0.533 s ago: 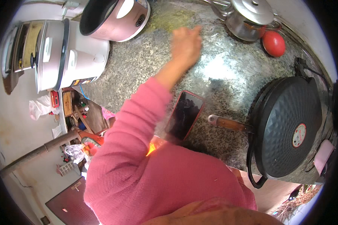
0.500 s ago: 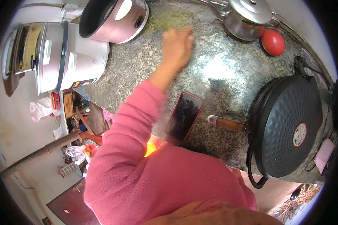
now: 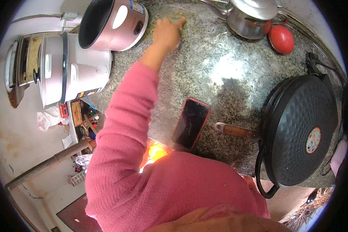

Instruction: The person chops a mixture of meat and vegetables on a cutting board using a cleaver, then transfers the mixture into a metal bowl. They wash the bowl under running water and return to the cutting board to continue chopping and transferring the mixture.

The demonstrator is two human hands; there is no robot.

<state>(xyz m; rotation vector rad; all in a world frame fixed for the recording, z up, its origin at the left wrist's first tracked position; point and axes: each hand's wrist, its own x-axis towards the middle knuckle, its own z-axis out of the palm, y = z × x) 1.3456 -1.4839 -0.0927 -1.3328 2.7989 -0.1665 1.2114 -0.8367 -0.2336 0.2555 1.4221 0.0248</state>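
Note:
My left hand (image 3: 167,34) reaches far across the speckled stone counter (image 3: 143,83), its back turned up. The fingers curl down against the surface beside a yellowish-green patch (image 3: 189,19), and one digit sticks out to the right. What lies under the palm, if anything, is hidden. Left of the hand stands a pink rice cooker body (image 3: 123,29) with a dark inside. A phone (image 3: 191,123) with a red edge lies on the counter, closer to my body. My right hand is out of view.
A metal kettle (image 3: 247,19) and a red round object (image 3: 281,39) stand at the far right. Nearer sits a large black electric pan (image 3: 297,127), beside a wooden handle (image 3: 237,130). A white lidded cooker (image 3: 75,69) is at the left edge.
My left hand has slid left and a little farther away, closer to the pink rice cooker body. The view has shifted slightly. The phone and pan stay in place.

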